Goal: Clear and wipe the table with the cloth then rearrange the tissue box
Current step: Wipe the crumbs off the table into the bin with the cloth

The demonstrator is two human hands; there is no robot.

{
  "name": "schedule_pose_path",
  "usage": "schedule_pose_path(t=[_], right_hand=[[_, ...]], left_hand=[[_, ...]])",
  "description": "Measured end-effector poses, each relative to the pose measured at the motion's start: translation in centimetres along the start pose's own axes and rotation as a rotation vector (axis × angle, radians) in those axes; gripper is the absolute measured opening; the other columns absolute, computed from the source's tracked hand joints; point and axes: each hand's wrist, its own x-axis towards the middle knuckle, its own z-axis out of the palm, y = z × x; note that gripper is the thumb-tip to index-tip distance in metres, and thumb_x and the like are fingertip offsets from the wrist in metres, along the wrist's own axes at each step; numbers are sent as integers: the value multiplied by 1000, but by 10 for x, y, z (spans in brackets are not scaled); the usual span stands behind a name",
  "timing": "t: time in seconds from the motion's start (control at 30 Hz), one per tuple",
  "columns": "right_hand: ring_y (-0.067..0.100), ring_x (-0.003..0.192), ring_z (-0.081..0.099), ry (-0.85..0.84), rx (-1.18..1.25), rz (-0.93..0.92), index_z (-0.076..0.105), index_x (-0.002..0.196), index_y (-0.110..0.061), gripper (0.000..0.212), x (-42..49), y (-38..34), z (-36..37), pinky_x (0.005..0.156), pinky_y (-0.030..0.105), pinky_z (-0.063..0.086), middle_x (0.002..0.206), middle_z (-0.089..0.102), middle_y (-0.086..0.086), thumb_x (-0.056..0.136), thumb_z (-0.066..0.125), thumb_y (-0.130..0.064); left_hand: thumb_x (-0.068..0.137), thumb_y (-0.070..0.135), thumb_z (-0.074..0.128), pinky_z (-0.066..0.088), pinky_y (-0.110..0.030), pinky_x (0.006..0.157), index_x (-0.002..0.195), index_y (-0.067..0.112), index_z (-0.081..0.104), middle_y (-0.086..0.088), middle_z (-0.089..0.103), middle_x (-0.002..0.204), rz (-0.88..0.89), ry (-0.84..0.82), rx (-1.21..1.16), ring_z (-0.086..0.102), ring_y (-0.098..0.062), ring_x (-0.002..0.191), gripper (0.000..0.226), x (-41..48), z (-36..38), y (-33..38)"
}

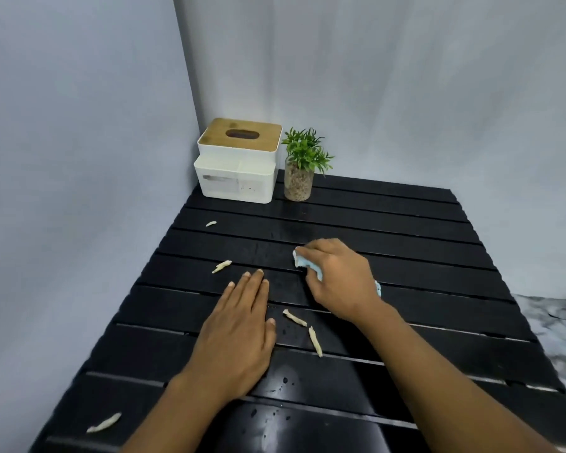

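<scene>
A black slatted table (406, 230) fills the lower view. My right hand (337, 279) presses a light blue cloth (303, 261) onto the table's middle, fingers curled over it. My left hand (239, 331) lies flat on the table just left of it, palm down, fingers together, holding nothing. A white tissue box (239, 161) with a wooden lid stands in the far left corner. Several pale twisted scraps lie scattered: one (222, 266) ahead of my left hand, two (307, 331) between my wrists, one (104, 423) near the front left edge.
A small green plant in a glass jar (299, 173) stands right of the tissue box. Grey walls meet in the corner behind them. Water drops glisten on the near slats. The table's left and right edges drop off to floor.
</scene>
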Motion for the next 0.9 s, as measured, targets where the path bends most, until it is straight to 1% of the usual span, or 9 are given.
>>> schedule_pose_path(t=[0.2,0.3,0.4,0.47,0.6,0.63,0.7,0.8,0.9], right_hand=[[5,112,53,-31,138,-36,60,125,-30,45,-50,-4,-26,87,19,41,121,63,-16,81,49,-27],[18,116,54,71,8,149,58,129,-22,45,-33,36,-39,90,27,44,125,62,-4,84,56,-22],[27,116,51,-3,-134,364,55,131,-13,44,-16,56,-40,86,38,46,126,59,4,88,53,-21],[26,113,53,-17,-148,298,58,128,-14,43,-20,36,-32,83,37,48,122,61,2,86,53,-21],[11,105,58,-14,37,15,65,117,-24,41,-62,-24,-23,78,25,49,113,65,-12,79,50,-24],[6,106,57,-9,112,24,65,117,-27,40,-70,-30,-24,80,23,49,114,65,-16,80,48,-25],[3,106,57,75,287,169,65,118,-28,36,-76,-29,-31,87,23,49,115,64,-17,85,52,-22],[5,103,60,220,451,376,66,118,-24,34,-59,-17,-44,89,31,51,115,66,-14,87,59,-15],[8,110,56,258,331,389,63,122,-22,34,-27,-20,-52,90,30,48,120,64,-12,89,55,-21]], left_hand=[[100,45,15,-9,-26,118,153,15,0,3,-9,162,28,-36,-18,-10,-9,147,62,-2,-7,-7],[100,45,16,-8,-26,118,153,15,1,2,-8,162,24,-41,-25,-9,-10,147,62,-1,-7,-6],[101,44,18,-7,-27,119,153,15,2,2,-7,162,12,-56,-37,-8,-11,148,62,-2,-9,-5],[101,43,18,-8,-27,119,153,15,2,2,-7,162,3,-57,-39,-8,-11,148,61,-2,-10,-3],[101,43,20,-10,-25,117,153,16,3,2,-7,162,6,-55,-43,-9,-11,147,61,-3,-9,-2],[101,44,20,-10,-25,117,153,16,2,3,-8,162,8,-62,-49,-9,-10,147,62,-2,-9,-3],[101,45,23,-10,-23,115,153,17,4,4,-6,162,21,-76,-60,-7,-9,147,62,-1,-13,-7],[100,43,29,2,-22,116,152,18,15,7,8,162,19,-64,-115,7,-9,147,59,2,-21,-13],[100,38,29,21,-27,116,151,19,20,7,22,158,-11,-9,-176,23,-10,142,54,10,-29,-11]])
